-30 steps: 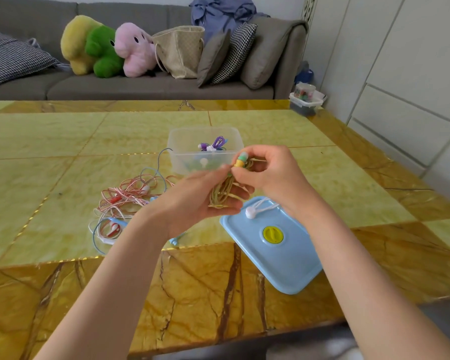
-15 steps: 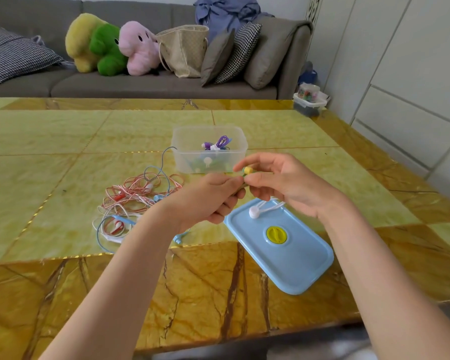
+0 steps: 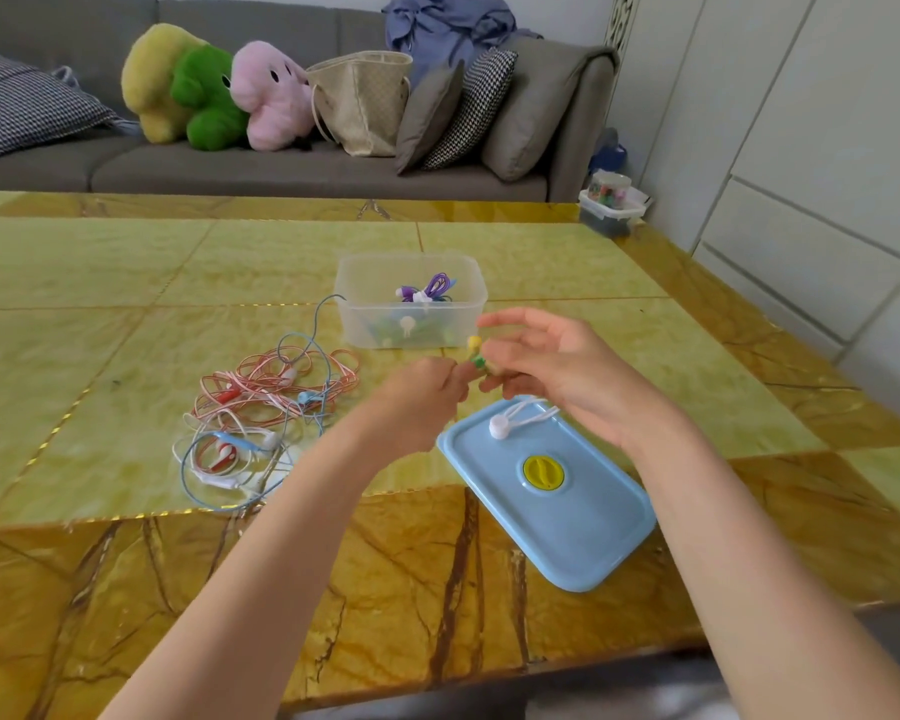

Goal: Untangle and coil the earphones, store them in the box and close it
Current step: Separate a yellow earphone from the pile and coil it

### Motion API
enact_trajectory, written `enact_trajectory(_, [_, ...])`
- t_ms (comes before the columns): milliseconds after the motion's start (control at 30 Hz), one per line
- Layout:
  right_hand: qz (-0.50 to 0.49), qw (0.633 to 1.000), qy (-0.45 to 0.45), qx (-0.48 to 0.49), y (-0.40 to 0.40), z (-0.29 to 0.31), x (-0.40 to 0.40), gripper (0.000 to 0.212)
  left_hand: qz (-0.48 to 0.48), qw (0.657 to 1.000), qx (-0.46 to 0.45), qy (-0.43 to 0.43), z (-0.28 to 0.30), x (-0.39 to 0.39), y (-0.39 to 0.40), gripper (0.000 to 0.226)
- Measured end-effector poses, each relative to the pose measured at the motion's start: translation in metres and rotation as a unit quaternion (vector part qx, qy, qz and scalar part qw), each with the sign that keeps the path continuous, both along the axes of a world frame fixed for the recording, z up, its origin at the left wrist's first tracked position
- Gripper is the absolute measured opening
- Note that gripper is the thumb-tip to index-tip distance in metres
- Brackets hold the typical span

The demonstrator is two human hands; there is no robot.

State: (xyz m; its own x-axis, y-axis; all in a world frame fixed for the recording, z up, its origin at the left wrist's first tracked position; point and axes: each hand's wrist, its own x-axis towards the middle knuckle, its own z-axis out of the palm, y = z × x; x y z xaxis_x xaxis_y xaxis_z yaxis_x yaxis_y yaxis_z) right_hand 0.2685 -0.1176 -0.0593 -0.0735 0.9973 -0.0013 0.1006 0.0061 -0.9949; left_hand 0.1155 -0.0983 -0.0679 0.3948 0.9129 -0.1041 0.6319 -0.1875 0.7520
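My left hand (image 3: 427,394) curls around the yellow-green earphones (image 3: 475,353); my right hand (image 3: 546,371), fingers loosely spread, pinches them, both just in front of the clear box (image 3: 411,304).

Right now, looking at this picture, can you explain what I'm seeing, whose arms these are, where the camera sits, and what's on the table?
No machine here: a person's two bare arms, filmed by one camera worn on their head, looking forward and down. The left hand and right hand meet over a yellow-green marbled table, pinching a small yellow and green earphone set; the motion blurs exactly how. On the table lie a tangled heap of red, white and blue earphone cables, a clear plastic box already containing coiled earphones, and its light blue lid lying off, with a white earbud on it. Behind stands a grey sofa.
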Motion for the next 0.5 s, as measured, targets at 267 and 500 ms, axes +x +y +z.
enact_trajectory(267, [0.062,0.842,-0.535,0.039,0.004,-0.039,0.002,0.021,0.141,0.979,-0.042,-0.144,-0.013,-0.008,0.007,0.04])
enact_trajectory(500, [-0.057,0.954,-0.28,0.085,0.004,-0.02,0.001,0.01,0.165,0.968,0.052,-0.18,-0.012,0.012,0.004,0.039])
